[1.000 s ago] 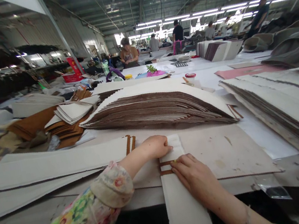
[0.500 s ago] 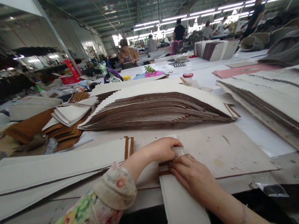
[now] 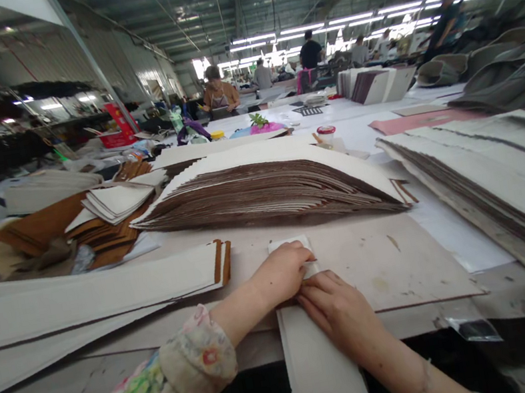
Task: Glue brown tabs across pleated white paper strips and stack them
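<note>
A long off-white strip (image 3: pixel 322 362) runs over the table's front edge, its far end under both hands. My left hand (image 3: pixel 286 271) has its fingers bent and closed at that far end, fingertips pointing right. Just nearer and to the right, my right hand (image 3: pixel 336 309) has its fingers together, gripping the strip's right side close to the left fingertips. The exact grip is partly hidden beneath the fingers. Past the left hand, a pale flat end piece (image 3: pixel 278 245) shows; whether it belongs to the strip I cannot tell.
Behind the hands lies a fanned stack of white-faced, brown-edged panels (image 3: pixel 251 191). Similar strips with brown ends (image 3: pixel 106 292) lie at left, another stack (image 3: pixel 490 163) at right. A small clear plastic bag (image 3: pixel 475 328) is at the front edge. A co-worker (image 3: pixel 220 92) sits across.
My left hand has come slightly nearer and lower over the strip's end. The brown band seen there before is now out of sight, and more of the pale end piece shows.
</note>
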Demonstrator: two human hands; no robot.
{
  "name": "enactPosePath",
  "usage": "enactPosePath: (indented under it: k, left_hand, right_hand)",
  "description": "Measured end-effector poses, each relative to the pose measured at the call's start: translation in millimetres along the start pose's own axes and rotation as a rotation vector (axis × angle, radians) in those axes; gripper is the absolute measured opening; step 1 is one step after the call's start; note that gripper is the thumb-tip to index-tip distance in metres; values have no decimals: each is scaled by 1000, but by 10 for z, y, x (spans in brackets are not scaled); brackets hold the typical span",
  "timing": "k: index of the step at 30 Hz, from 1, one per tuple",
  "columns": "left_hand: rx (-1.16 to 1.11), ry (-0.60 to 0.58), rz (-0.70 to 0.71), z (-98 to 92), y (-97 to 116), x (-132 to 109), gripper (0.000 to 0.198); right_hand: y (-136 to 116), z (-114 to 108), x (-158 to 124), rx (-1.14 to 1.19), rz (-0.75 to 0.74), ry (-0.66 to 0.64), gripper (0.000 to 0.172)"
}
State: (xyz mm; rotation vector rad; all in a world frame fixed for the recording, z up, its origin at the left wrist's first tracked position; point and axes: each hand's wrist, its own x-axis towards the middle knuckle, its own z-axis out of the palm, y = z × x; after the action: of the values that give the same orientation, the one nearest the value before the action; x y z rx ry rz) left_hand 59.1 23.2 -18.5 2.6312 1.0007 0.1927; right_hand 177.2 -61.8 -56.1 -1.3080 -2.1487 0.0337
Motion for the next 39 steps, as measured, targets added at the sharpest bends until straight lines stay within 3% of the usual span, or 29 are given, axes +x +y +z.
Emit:
enactPosePath:
  k: [6,18,22,30,35,39]
  left_hand:
    - [86,4,106,45,-2,-42,25]
    - [149,-104,114,-46,57,-115,28]
    - [60,-24,102,11,-35,-163,27]
    - [-101,151,-126,62,-261,-383,20]
    - [-242,221,-159,114,-381,-457,21]
    - [-306,219,-150,132,-409,-453,18]
  right_hand:
    - [5,7,-10,12,-2,24,19]
    - [38,20,-8,39,-4,36,17]
    - [33,3,26,37,19,-29,14]
    - [23,23,154,-134,44,-72,9]
    - [90,66,184,-214,57,21,41]
    - [136,98,236,-208,66,-62,43]
